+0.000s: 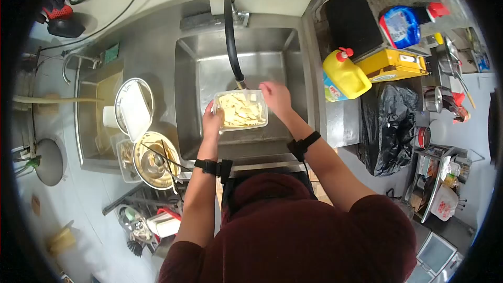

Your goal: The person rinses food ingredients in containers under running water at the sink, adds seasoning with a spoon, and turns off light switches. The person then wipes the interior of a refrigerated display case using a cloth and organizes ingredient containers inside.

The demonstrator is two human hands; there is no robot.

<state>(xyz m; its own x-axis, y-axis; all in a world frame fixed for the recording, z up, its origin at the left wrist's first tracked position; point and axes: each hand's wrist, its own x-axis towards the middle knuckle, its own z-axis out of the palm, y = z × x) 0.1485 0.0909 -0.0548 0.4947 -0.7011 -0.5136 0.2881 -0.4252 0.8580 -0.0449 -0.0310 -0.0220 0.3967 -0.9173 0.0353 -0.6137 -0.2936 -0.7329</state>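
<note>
A clear rectangular plastic container (266,106) full of pale yellow sliced pieces (240,109) is held above the steel sink (241,149). My left hand (211,120) grips the container's left side. At its upper right corner is my right hand (276,97), with the fingers curled in at the rim; whether they pinch the rim is hard to make out. The black faucet hose (230,39) hangs down from the back, and its metal tip (240,84) ends just above the container.
Left of the sink are a round steel bowl with a white container (134,112), and a bowl with chopsticks (152,178). To the right stand a yellow bottle (343,76), a yellow can (393,66), a blue bottle (402,26) and a black plastic bag (394,126).
</note>
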